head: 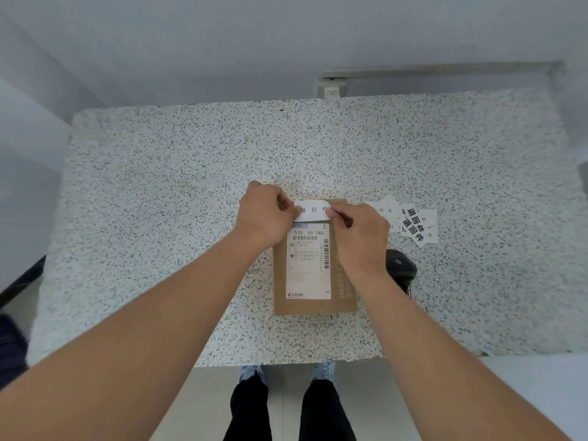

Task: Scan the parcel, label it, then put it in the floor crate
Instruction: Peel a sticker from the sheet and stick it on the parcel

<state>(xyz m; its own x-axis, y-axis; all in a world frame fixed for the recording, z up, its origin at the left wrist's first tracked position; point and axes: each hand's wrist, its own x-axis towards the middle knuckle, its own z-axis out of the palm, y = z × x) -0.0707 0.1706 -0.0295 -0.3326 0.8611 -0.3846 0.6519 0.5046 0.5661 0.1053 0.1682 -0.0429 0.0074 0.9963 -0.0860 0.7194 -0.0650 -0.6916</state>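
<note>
Head view

Grip: my left hand (265, 214) and right hand (361, 237) both pinch the white label strip (313, 211), left at its left end, right at its right end, thumbs and fingertips closed on the paper.

Label strip: it lies across the far end of the parcel (313, 259), just above the printed shipping label (308, 262); I cannot tell whether it is stuck down yet or held just off the card.

Parcel: a flat brown cardboard mailer, lying on the speckled table (191, 186), a little right of centre, long side running away from me.

Step in hand: labelling, I judge. Whether the scan is done I cannot tell from here.

Scanner: a dark handheld unit (401, 268) lies just right of the parcel, partly behind my right wrist.

Spare labels: a loose pile (413, 226) sits near the parcel's far right corner.

Next move: press the strip flat, smoothing from one end to the other, then lift the parcel by its edges for the crate.

Floor crate: not in view; I would need to look for it before carrying.

Edges: the near table edge (286, 364) is close to the parcel's near end; my feet are just beyond it.

Open room: wide bare tabletop to the left and far side; the right is crowded by scanner and spare labels.
</note>
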